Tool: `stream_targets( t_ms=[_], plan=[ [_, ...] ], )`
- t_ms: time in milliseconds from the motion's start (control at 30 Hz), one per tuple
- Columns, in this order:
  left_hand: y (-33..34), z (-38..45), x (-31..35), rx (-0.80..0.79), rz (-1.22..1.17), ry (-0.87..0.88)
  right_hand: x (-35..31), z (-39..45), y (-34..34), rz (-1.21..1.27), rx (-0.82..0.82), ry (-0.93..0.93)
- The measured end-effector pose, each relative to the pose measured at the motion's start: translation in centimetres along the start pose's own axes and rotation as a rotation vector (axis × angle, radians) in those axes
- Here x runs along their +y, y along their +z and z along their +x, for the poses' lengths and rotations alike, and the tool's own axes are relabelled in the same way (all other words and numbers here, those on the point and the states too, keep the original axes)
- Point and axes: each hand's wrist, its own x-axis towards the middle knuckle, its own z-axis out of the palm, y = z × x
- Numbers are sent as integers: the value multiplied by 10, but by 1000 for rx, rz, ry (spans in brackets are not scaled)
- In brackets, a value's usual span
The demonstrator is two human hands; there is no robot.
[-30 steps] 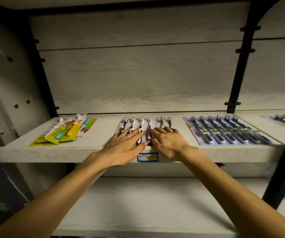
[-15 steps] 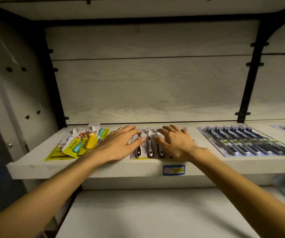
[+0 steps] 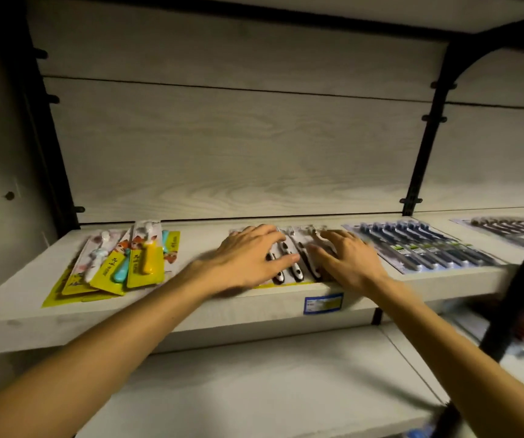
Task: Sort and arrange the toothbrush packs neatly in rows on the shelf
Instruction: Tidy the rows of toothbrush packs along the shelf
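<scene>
On the pale wooden shelf [image 3: 191, 314], a pack of black-and-white toothbrushes [image 3: 295, 263] lies in the middle. My left hand [image 3: 248, 257] rests flat on its left part, fingers spread. On its right part lies my right hand [image 3: 346, 260], also flat with fingers apart. Neither hand grips anything. To the left, a loose fan of yellow children's toothbrush packs [image 3: 121, 263] overlaps untidily. A row of dark blue toothbrush packs [image 3: 425, 248] lies to the right, and another dark pack [image 3: 507, 227] lies on the neighbouring shelf.
A blue price label [image 3: 324, 303] is stuck on the shelf's front edge below my hands. A black metal upright [image 3: 425, 143] divides the shelving at the right. A lower shelf [image 3: 254, 384] runs beneath. Blurred goods sit at the lower right.
The view has shifted, so the shelf sits more to the right and higher. Both hands stay flat on the middle pack, now spread slightly further apart, showing more of the black-and-white handles.
</scene>
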Motion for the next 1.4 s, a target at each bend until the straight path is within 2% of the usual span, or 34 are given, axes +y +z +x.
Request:
stream_targets(
  t_ms=[200, 333, 400, 533, 667, 867, 1033, 1200, 1400],
  plan=[
    [26, 27, 25, -170, -28, -87, 27, -7, -10, 96, -140, -66],
    [35, 37, 31, -241, 51, -55, 41, -6, -13, 105, -162, -123],
    [35, 39, 29, -224, 28, -50, 44, -6, -12, 82, -158, -157],
    [43, 36, 26, -81, -57, -63, 48, -4, -10, 72, -143, -200],
    [45, 41, 32, 19, -103, -181, 48, 0, -6, 34, -142, -198],
    [41, 56, 42, -70, 64, -314, 54, 4, 0, 37, -124, -202],
    [44, 65, 43, -238, 32, -388, 57, 7, 3, 48, -131, -222],
    [49, 59, 38, -71, -156, -402, 58, 7, 4, 56, -115, -221],
    [50, 55, 37, -78, -161, -366, 53, 4, 0, 38, -118, -210]
  ],
)
